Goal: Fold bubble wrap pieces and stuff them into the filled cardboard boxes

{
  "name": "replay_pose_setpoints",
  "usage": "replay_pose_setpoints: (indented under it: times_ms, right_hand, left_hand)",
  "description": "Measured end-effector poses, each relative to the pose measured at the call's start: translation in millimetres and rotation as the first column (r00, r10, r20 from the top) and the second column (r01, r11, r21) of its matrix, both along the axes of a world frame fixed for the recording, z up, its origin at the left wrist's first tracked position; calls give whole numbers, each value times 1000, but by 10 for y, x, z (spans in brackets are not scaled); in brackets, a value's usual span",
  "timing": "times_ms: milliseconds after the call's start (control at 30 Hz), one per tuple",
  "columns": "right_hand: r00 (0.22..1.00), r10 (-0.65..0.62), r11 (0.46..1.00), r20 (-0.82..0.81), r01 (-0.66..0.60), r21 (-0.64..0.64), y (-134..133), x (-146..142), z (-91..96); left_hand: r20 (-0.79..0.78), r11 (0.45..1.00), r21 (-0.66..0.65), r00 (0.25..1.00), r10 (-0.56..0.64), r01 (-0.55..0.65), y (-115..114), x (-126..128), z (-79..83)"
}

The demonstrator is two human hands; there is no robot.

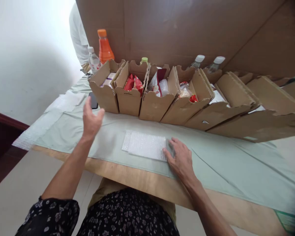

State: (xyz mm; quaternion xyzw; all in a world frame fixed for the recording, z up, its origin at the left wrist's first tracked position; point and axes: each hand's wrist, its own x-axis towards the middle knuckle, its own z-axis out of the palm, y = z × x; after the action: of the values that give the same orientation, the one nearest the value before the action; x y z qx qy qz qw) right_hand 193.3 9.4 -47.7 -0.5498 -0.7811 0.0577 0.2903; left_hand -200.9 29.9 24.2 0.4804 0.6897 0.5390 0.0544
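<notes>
At the far left, a long strip of bubble wrap (pixel 49 113) lies over the table's edge, and a dark phone (pixel 93 100) lies close to the first carton, partly covered by the left hand (pixel 91 121). That hand is raised over the cloth (pixel 108 131), fingers spread well away from the thumb, with nothing in its grasp. The first cardboard box (pixel 105 98) holds pale cartons with purple marks; behind it stand a clear bottle (pixel 93 61) and an orange bottle (pixel 105 50). The second box (pixel 127 105) holds red packets (pixel 133 83); the third box (pixel 153 108), a white and dark-red pouch (pixel 156 83) beside a bubble-wrapped item (pixel 164 87). In front of these lies the folded bubble wrap (pixel 146 146), flat on the cloth. The fourth box (pixel 182 109) has clear-wrapped and red packets. At the wrap's right end is the right hand (pixel 181 157), fingers bent and apart from the thumb; whether it pinches the edge I cannot tell, and a greyish patch between thumb and fingers is unclear. The fifth box (pixel 218 113) shows only a bit of something white; the wide box (pixel 258 124) beyond hides most of its contents, and the last ones run out of view. Bottles behind the row show little more than their caps.
</notes>
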Motion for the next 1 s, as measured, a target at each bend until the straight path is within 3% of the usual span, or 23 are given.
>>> replay_pose_setpoints:
  times_ms: [67, 133, 267, 367, 500, 633, 800, 900, 1000]
  right_hand:
    - [995, 70, 997, -69, -71, -12, 37, -137, 196]
    - [969, 196, 978, -154, -203, -34, 146, -446, 449]
    - [867, 374, 877, -330, -446, -177, 586, -1416, 854]
    - [843, 362, 840, -398, -480, -253, 931, -2086, 902]
    - [856, 287, 880, -431, -413, -234, 1093, -2513, 751]
    - [854, 252, 897, -455, -383, -221, 968, -2510, 703]
    - [819, 298, 884, -490, -431, -183, 616, -2181, 823]
    - [792, 305, 881, -529, -446, -160, 445, -1846, 876]
    - [785, 278, 895, -554, -422, -148, 415, -1504, 892]
  left_hand:
    - [135, 998, 18, 990, 51, -54, 233, -253, 191]
    - [198, 999, 6, 979, 40, -42, 459, -360, 283]
    - [249, 998, 22, 966, -66, 62, 730, -303, 209]
    - [238, 996, 54, 968, -76, 65, 722, -235, 80]
    - [231, 997, 66, 972, -50, 35, 585, -181, -17]
    - [231, 998, 54, 973, -2, -11, 292, -67, -24]
    - [185, 998, 24, 981, 57, -62, -623, 349, -87]
    - [169, 996, -48, 984, -63, 72, -1168, 758, -166]
    - [170, 973, -42, 961, -217, 228, -1366, 1177, -221]
